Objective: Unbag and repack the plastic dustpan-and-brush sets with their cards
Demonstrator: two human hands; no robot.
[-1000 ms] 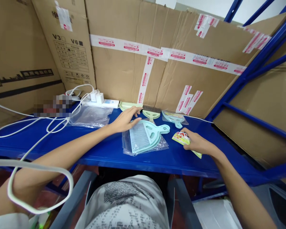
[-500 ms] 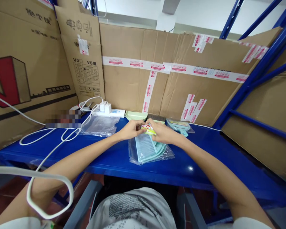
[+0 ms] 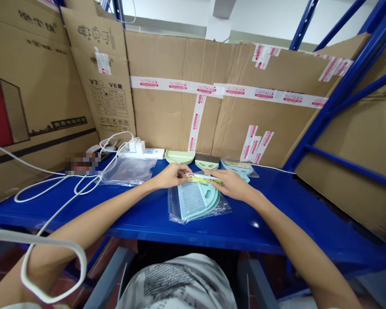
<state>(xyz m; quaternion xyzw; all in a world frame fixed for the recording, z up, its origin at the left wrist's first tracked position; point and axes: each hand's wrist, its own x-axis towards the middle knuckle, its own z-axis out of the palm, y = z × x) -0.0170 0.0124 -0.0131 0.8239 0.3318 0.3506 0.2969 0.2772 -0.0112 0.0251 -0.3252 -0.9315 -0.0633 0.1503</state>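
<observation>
A printed yellow-green and white card (image 3: 202, 178) spans both hands over the bagged set. My left hand (image 3: 171, 176) pinches its left end. At the other end, the fingers of my right hand (image 3: 230, 182) close on the card's right side. Beneath lies a light blue dustpan (image 3: 194, 201) in a clear plastic bag (image 3: 173, 210), its ribbed part facing up. Behind the hands stand a pale green dustpan (image 3: 179, 157) and a green brush (image 3: 207, 162) with dark bristles. Another bagged light blue set (image 3: 238, 166) lies to the right.
Clear plastic bags (image 3: 128, 170) lie left of my hands, near a white power strip (image 3: 148, 153) and looping white cables (image 3: 56, 214). Cardboard walls (image 3: 167, 116) enclose the blue table (image 3: 131, 214) at the back and sides.
My right hand has moved right, away from my left hand. More of the card now shows between them, and the green brush behind is less covered.
</observation>
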